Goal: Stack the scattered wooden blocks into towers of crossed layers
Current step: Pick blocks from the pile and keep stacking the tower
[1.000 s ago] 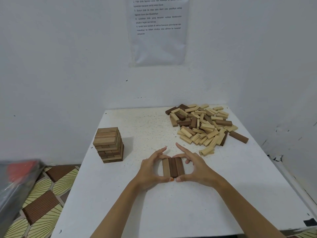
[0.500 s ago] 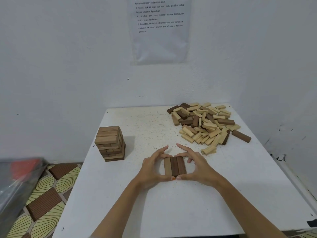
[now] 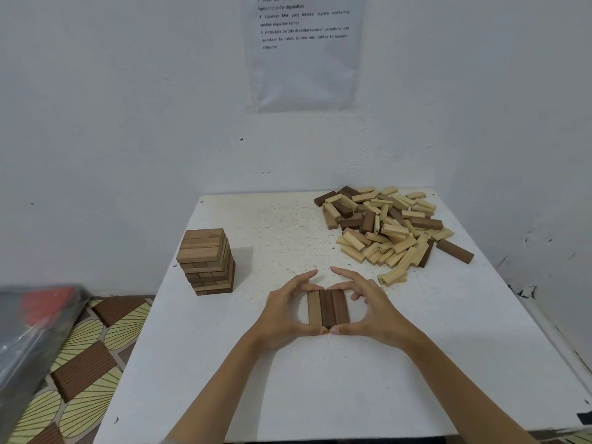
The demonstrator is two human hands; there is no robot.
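Note:
Three brown wooden blocks lie side by side as one flat layer (image 3: 327, 307) at the middle of the white table (image 3: 320, 395). My left hand (image 3: 285, 310) curls around the layer's left side, thumb at its near end and fingers at its far end. My right hand (image 3: 373, 310) mirrors it on the right side. Both thumbs meet at the near edge. A finished tower of crossed layers (image 3: 206, 261) stands at the table's left edge. A loose pile of light and dark blocks (image 3: 387, 229) lies at the back right.
The table stands in a corner, with white walls behind and to the right. A printed sheet (image 3: 304, 49) hangs on the back wall. A grey and red object (image 3: 32, 322) sits off the table's left over a patterned floor (image 3: 80, 363).
Both hands stay cupped around the three-block layer. The camera view has shifted slightly downward; the blocks and tower have not moved.

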